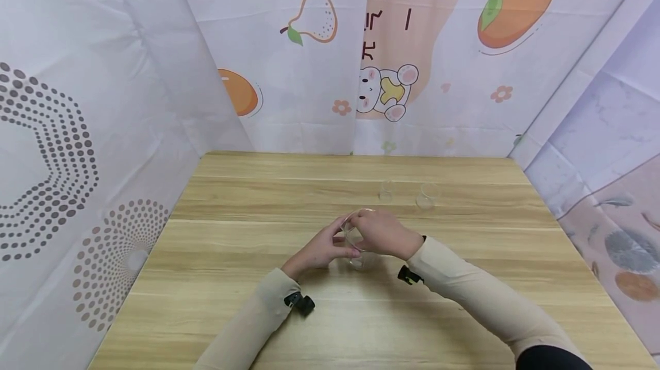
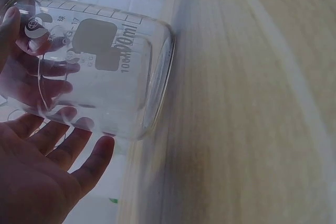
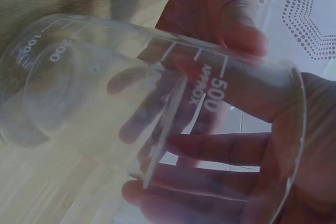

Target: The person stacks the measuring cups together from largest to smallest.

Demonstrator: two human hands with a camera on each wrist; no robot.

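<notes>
A clear glass beaker [image 2: 105,127] with white printed marks stands between both hands over the wooden table. Inside it sits a smaller clear beaker [image 3: 58,85], its base close to the larger one's base. My left hand [image 1: 322,247] grips the larger beaker from the left, thumb in front and fingers behind. From the right, my right hand [image 1: 384,233] reaches over the larger beaker's rim. Its fingers go down into the mouth and hold the smaller beaker near its rim, seen through the glass in the right wrist view.
Toward the back right of the wooden table [image 1: 247,198] stand two more small clear glass vessels, a narrow one [image 1: 386,191] and a wider one [image 1: 427,196]. Printed curtains [image 1: 304,101] hang along the table's back and sides.
</notes>
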